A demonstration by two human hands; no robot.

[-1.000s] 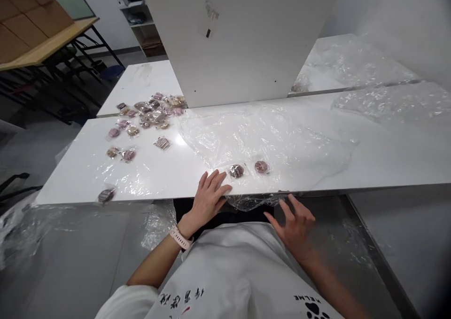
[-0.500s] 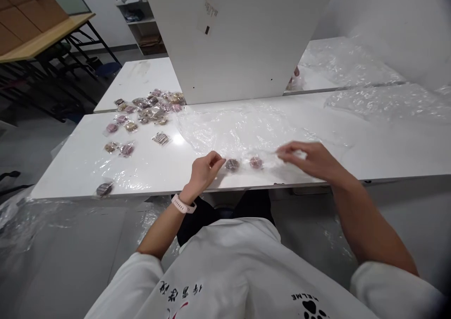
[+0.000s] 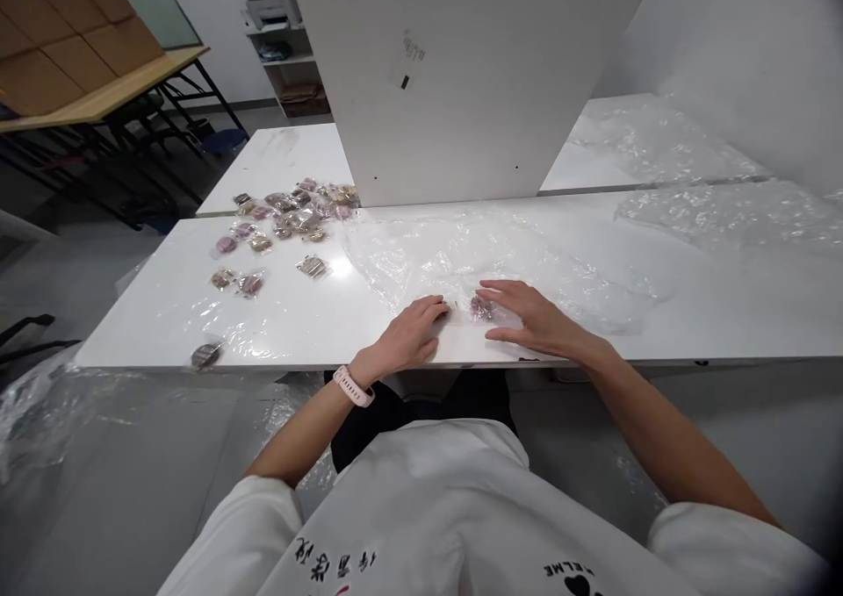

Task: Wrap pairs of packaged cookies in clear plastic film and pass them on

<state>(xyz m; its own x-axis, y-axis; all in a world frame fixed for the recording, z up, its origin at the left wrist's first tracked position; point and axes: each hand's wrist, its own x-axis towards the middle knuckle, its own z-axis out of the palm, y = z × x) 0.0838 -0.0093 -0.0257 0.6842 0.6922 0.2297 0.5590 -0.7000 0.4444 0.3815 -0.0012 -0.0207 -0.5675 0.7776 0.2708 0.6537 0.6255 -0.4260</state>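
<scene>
My left hand rests low on the white table, its fingertips over a dark round item in clear wrap, partly hidden by them. The thumb is apart from the fingers, lower down. My right hand is open, thumb and fingers spread around the right side of a reddish round item in clear wrap. Whether its fingertips touch the wrap I cannot tell. Behind both hands a thin clear plastic sheet lies crumpled on the table.
Several small wrapped items are heaped at the table's left, with a dark wrapped one at the front edge. A white upright panel stands at the back. More clear plastic covers the right rear.
My right hand has moved left and down from the plastic it was pinching, and its fingers have spread. My left hand has shifted slightly right and flattened over the dark item.
</scene>
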